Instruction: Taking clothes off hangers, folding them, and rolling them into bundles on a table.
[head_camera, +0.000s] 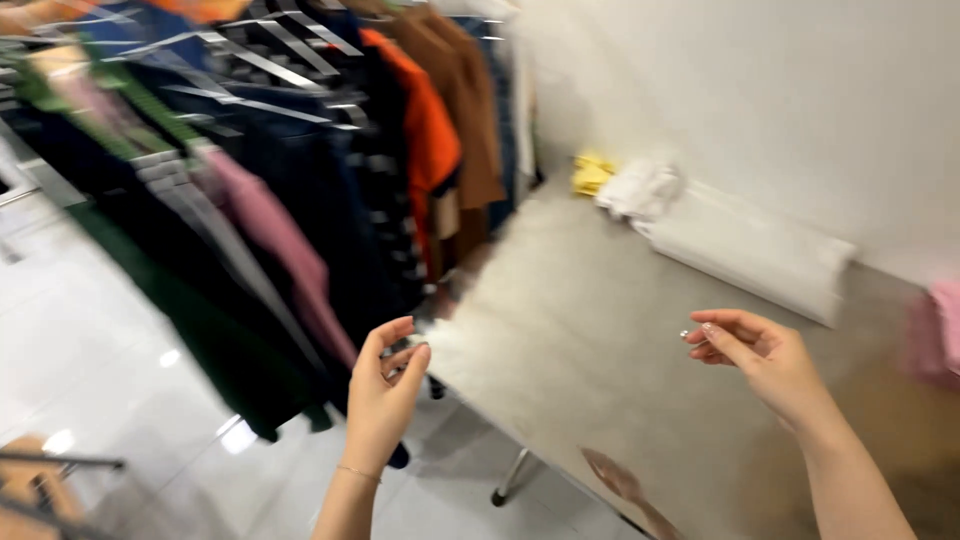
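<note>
Steel desk (600, 330) lies under your right hand (760, 355), whose grip pinches a tiny shiny bead (685, 334) at its fingertips. Your left hand (385, 395) hovers off the desk's near-left edge, fingers curled, holding nothing visible.

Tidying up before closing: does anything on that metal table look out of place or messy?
Mostly no. Only the white cloth and yellow item lie bunched at the metal table's far corner, unlike the flat white bundle beside them. Motion blur hides finer detail.

Left hand (385, 385) and right hand (750, 355) hover (fingers curled) beside a metal table (580, 340), near hanging clothes (300, 180).
</note>
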